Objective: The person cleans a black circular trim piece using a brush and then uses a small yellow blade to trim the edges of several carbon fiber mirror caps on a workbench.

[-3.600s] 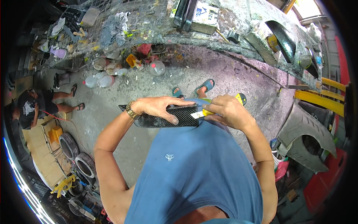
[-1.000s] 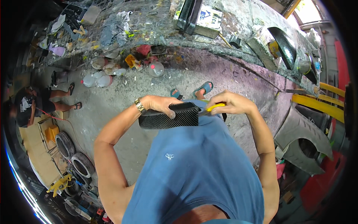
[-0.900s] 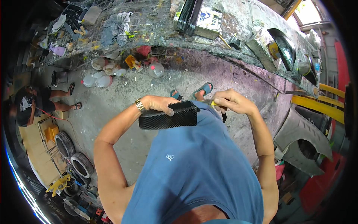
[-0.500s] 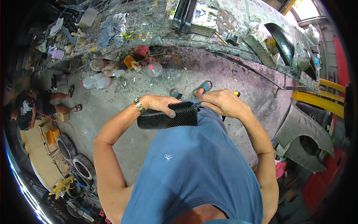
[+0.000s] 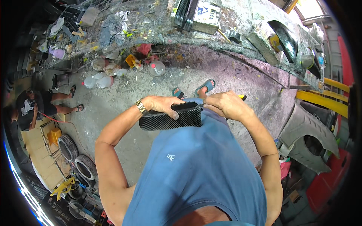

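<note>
My left hand (image 5: pixel 161 105), with a gold watch at the wrist, grips a dark woven carbon-fibre piece (image 5: pixel 166 122) held level against my blue shirt, thumb over its near face. At that piece's right end, my right hand (image 5: pixel 220 104) is closed around a slim tool whose yellow-and-black end (image 5: pixel 242 98) shows beyond my knuckles; its working tip is too small and hidden to make out clearly. My sandalled feet show on the stained floor just beyond.
A messy workbench (image 5: pixel 158 39) spans the top, bearing carbon parts and rags; plastic jugs (image 5: pixel 157 68) lie below. Another person (image 5: pixel 28 111) is at left, near tyres (image 5: pixel 68 147) and a red hose. A grey fender panel (image 5: pixel 301 128) and yellow bars (image 5: pixel 320 102) stand at right.
About a second ago my right hand was slightly higher and right, showing more yellow tool; now it sits against the piece's right end, covering it. My left hand's grip is nearly unchanged.
</note>
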Available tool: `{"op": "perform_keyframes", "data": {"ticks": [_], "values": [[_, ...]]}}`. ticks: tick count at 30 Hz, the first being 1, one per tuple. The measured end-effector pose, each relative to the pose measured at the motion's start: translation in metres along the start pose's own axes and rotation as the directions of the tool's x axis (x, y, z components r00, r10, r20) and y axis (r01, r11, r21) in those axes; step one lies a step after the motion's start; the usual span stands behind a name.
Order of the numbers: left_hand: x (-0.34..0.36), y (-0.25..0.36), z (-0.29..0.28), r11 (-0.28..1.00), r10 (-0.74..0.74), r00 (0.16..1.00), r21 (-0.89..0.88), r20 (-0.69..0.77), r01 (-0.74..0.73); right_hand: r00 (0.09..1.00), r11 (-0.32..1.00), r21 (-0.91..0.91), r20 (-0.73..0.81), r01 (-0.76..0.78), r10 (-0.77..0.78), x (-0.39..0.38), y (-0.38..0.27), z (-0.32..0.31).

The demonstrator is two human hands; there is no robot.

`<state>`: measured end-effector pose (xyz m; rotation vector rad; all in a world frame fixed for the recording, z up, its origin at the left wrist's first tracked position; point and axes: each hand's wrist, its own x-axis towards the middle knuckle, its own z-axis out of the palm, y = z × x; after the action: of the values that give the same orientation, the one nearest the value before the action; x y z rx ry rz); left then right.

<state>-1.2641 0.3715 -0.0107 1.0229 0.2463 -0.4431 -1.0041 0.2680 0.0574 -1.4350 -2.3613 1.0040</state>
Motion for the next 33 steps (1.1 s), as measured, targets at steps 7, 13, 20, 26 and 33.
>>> {"op": "perform_keyframes", "data": {"ticks": [7,13,20,26,33], "values": [[0.002,-0.005,0.001,0.996,0.058,0.998,0.07,0.039,-0.06,0.991,0.995,0.078,0.129,-0.056,0.046,-0.005,0.005,0.005],[-0.002,0.005,0.003,0.999,0.042,0.999,0.019,0.029,-0.043,0.994,0.932,0.348,-0.001,0.105,-0.111,-0.022,0.005,-0.006],[0.001,-0.006,-0.001,0.997,0.049,0.998,0.065,0.038,-0.052,0.946,0.942,0.247,-0.173,-0.228,0.275,-0.016,-0.014,-0.009],[0.004,0.001,-0.001,1.0,0.022,0.999,0.002,0.047,-0.022,0.955,0.997,0.016,-0.288,-0.075,0.076,0.007,-0.021,0.003],[0.001,-0.002,-0.007,0.999,0.051,0.999,-0.001,-0.014,-0.051,0.682,0.887,0.192,-0.577,-0.421,0.449,-0.036,0.031,-0.022]]}}
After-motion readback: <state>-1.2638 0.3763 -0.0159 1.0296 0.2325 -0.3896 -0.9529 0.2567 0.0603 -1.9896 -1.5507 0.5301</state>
